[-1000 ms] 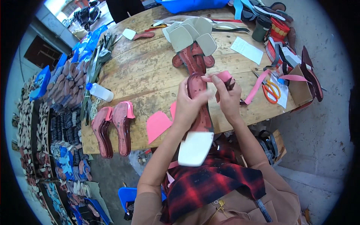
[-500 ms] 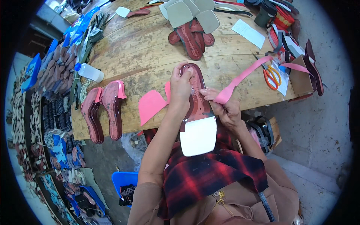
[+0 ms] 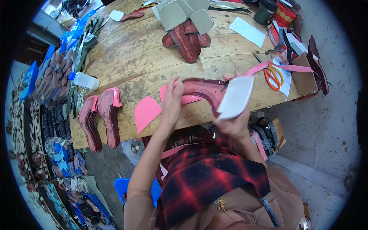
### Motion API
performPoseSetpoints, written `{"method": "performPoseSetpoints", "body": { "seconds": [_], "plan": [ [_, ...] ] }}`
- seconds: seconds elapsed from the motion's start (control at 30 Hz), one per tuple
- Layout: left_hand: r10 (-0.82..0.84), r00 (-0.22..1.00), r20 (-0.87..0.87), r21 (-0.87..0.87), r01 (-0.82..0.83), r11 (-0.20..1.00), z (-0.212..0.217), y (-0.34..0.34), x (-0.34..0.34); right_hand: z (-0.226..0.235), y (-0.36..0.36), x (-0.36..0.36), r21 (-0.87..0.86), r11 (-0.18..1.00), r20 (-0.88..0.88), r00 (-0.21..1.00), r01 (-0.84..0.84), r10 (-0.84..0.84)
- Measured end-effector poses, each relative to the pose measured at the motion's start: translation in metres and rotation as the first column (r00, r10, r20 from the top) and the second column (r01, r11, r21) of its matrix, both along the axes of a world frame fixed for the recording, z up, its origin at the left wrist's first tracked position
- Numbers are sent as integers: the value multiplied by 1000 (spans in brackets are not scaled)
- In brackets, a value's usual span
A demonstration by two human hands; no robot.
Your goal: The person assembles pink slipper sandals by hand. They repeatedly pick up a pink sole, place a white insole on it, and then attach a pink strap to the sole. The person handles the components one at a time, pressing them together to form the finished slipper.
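Note:
I hold a dark red shoe last (image 3: pixel 207 90) tilted sideways above the table edge, a white squared piece (image 3: pixel 237 97) covering its broad end. My right hand (image 3: pixel 234 125) grips that broad end, fingertips showing past its far side. My left hand (image 3: pixel 172 101) closes around the narrow end. A pink strip (image 3: pixel 281 67) runs from behind the right fingertips toward the box; whether those fingers hold it is hidden. Beneath the left hand and last lies pink material (image 3: pixel 189 100). A loose pink piece (image 3: pixel 147 113) lies left of it.
Dark red lasts with pink ends (image 3: pixel 108 117) stand at the table's left edge. A white bottle (image 3: pixel 85 81) lies behind them. Farther back are stacked lasts with pale squared pieces (image 3: pixel 184 40). Orange-handled scissors (image 3: pixel 274 78), a paper sheet (image 3: pixel 247 31) and a cardboard box (image 3: pixel 305 78) sit right.
The shoe last has swung from nearly upright to sideways, its white end now up at the right. My right hand has shifted from its side to the broad end. The pink strip sits lower.

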State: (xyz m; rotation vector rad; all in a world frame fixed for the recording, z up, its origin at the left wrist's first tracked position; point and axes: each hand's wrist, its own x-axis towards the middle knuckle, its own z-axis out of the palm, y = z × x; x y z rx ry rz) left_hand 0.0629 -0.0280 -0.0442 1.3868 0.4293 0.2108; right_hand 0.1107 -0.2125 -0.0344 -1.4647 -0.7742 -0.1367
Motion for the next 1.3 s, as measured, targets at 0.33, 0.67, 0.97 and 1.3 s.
{"method": "performPoseSetpoints", "body": {
  "seconds": [0.33,0.67,0.97,1.3],
  "plan": [
    [-451,867,-212,703,456,546,81,-8,-27,16,3,-9,392,908,-707,584,-149,400],
    [-662,666,-343,567,709,419,66,-23,-37,-12,-22,28,-8,991,-859,508,-134,62],
    [-646,754,-116,554,589,588,34,-14,-28,-10,-10,37,-320,945,-564,815,-66,-134],
    [-582,791,-189,531,581,617,22,10,-40,-13,-34,-1,3,861,-907,360,-509,216]
  ]
}}
